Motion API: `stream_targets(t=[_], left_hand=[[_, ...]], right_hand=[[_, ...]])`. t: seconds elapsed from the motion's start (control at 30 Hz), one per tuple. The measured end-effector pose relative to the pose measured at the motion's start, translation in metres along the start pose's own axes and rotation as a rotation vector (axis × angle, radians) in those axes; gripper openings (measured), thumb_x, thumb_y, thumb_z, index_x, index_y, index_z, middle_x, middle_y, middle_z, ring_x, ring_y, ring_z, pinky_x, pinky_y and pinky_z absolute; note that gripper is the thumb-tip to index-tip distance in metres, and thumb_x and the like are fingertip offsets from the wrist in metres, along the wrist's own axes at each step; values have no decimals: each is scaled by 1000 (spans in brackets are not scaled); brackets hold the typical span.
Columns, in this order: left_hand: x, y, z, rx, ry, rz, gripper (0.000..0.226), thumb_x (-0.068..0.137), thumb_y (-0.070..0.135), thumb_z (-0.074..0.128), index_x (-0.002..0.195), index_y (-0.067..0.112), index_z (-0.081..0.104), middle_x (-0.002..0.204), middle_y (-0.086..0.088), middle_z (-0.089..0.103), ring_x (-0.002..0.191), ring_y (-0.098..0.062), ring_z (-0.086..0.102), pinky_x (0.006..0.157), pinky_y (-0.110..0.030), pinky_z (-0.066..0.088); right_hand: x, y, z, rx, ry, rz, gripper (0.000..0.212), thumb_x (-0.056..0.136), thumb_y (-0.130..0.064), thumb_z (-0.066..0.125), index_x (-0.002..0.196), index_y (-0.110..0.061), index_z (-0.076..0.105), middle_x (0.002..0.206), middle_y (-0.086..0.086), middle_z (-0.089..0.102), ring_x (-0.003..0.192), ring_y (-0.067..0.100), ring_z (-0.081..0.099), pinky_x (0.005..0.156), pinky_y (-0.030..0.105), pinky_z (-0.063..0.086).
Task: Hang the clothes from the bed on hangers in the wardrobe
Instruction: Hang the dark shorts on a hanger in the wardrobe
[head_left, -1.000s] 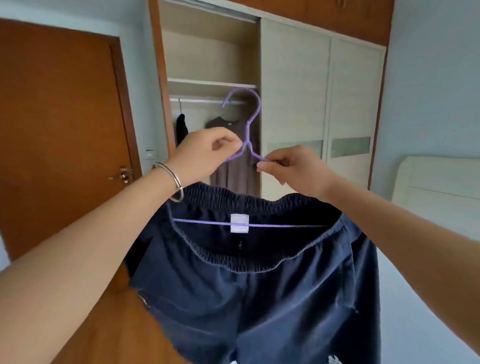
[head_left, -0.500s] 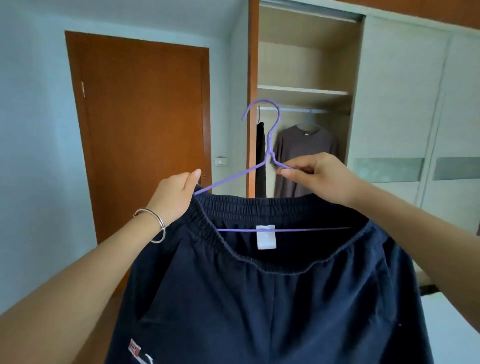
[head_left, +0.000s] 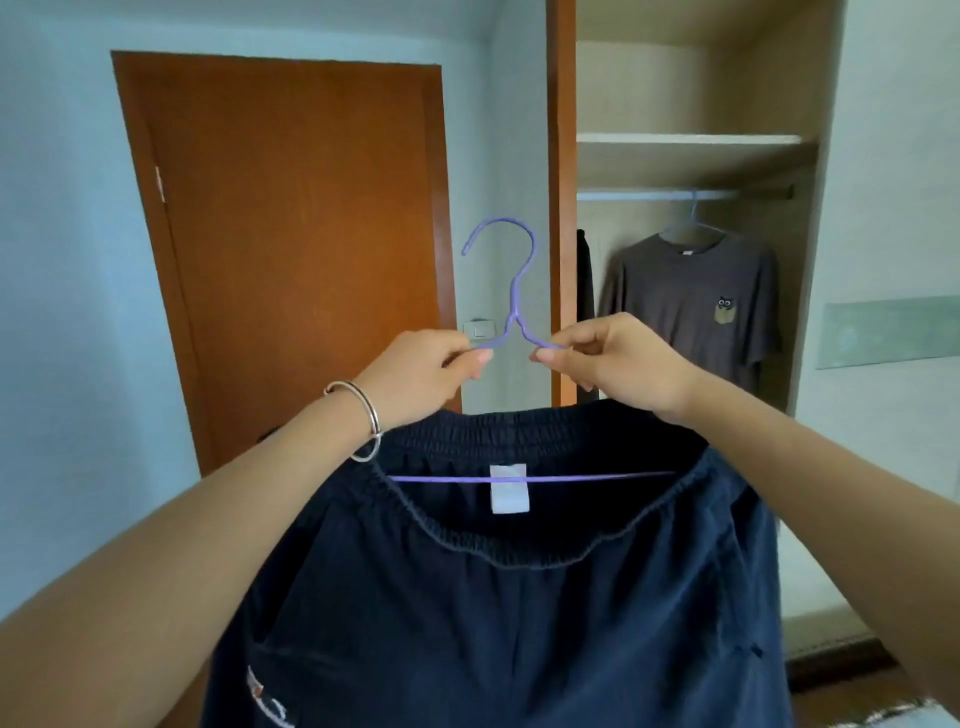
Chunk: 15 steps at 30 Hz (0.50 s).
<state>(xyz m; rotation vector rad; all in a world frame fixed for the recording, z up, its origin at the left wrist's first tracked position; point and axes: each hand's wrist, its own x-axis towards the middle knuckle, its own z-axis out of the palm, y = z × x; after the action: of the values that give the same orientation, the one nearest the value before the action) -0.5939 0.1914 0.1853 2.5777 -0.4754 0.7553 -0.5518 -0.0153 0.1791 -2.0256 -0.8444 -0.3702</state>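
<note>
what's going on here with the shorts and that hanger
A person is holding a thin purple wire hanger up with both hands: the left hand and right hand each pinch a sloping arm just below the hook. Dark navy elastic-waist shorts already hang on it. The open wardrobe's rail, where a grey-brown t-shirt hangs, is ahead to the right; the shorts are not yet hung there.

Soft, even daylight fills the room I look into; nothing glares. My forearms bulge large and curve outward at the lower corners from the wide lens. The wardrobe (head_left: 696, 156) recess at upper right sits in mild shadow. Detail is slightly soft all over, smeared most toward the bottom edge.
</note>
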Motion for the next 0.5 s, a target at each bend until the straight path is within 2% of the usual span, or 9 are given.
stream_targets(t=[0.03,0.1,0.13,0.2,0.27,0.3,0.4,0.43,0.5], left_hand=[[12,-9,1,-14,0,21,33,93,38,43,76,18,63,58,-1,54,48,-11,44,47,-11,35],[34,-30,8,-60,22,42,31,92,36,46,77,18,65,56,-4,49,44,-8,37,46,-12,31],[47,-41,15,-80,39,50,30,92,36,48,78,17,67,55,-3,47,42,-5,35,45,-13,30],[65,-59,26,-96,74,65,31,91,34,49,81,14,69,53,-3,46,39,-5,34,44,-12,29],[89,-79,41,-128,86,99,30,91,32,50,82,12,70,52,-5,49,39,-4,37,43,-10,29],[103,-89,49,-142,87,107,29,91,32,50,82,12,70,52,-6,50,38,-4,39,41,-9,28],[143,-116,78,-210,61,121,30,91,32,50,83,11,70,51,-4,47,38,-5,38,40,-9,26],[157,-123,88,-242,48,134,29,91,33,51,82,12,70,51,-1,50,42,-4,38,42,-10,26],[185,-134,111,-313,20,172,26,90,35,52,73,22,67,60,-7,58,57,-10,46,52,-16,30]], right_hand=[[11,5,2,5,-15,24,25,86,-31,62,87,-8,73,49,0,54,47,4,40,48,10,35],[28,16,0,31,-22,75,23,86,-32,61,88,-11,72,53,-8,61,45,6,42,41,10,36],[36,27,-6,35,7,86,22,86,-32,61,90,-14,72,61,-9,65,49,4,49,46,10,42],[42,53,-19,-27,74,98,21,86,-36,60,95,-20,70,78,-11,68,65,-2,59,69,14,49],[45,93,-29,-158,124,184,23,86,-44,55,98,-27,67,89,-12,68,87,2,62,86,21,45],[46,111,-30,-221,136,249,29,87,-49,50,95,-27,66,90,-8,67,90,8,61,86,24,43],[63,156,-21,-350,270,376,61,88,-57,40,58,-6,54,60,5,48,60,17,46,60,24,35],[71,165,-16,-391,342,382,62,89,-56,40,48,-10,41,51,3,39,51,17,38,52,24,32],[89,180,-13,-471,475,385,61,90,-55,38,45,-17,24,45,0,29,45,16,29,48,29,28]])
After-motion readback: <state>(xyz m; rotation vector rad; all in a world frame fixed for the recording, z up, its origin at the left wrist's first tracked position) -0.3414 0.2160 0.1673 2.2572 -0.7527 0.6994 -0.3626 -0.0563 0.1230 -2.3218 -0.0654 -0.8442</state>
